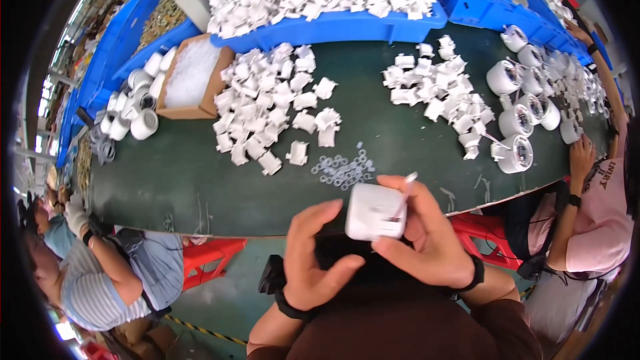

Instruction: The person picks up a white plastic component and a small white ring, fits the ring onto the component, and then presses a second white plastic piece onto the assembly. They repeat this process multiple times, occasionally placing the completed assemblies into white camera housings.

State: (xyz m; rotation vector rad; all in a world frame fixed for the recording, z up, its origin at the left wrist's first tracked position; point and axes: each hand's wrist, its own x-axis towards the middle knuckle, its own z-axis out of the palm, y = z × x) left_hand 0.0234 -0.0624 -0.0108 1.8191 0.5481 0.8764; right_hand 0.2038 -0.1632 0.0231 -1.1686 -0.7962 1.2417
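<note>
Head: dk grn tbl [363,80], red stools [217,258]

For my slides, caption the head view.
Right grip holding a rounded white part, left grip open beside it, at a green table.

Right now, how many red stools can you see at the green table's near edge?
2: one red stool on the left, another red stool on the right. Others may be hidden.

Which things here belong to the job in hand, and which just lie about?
Likely used:
rounded white plastic housing, in the right hand
small translucent plastic rings
white plastic brackets

Likely incidental:
red plastic stools
yellow-black striped floor tape
</note>
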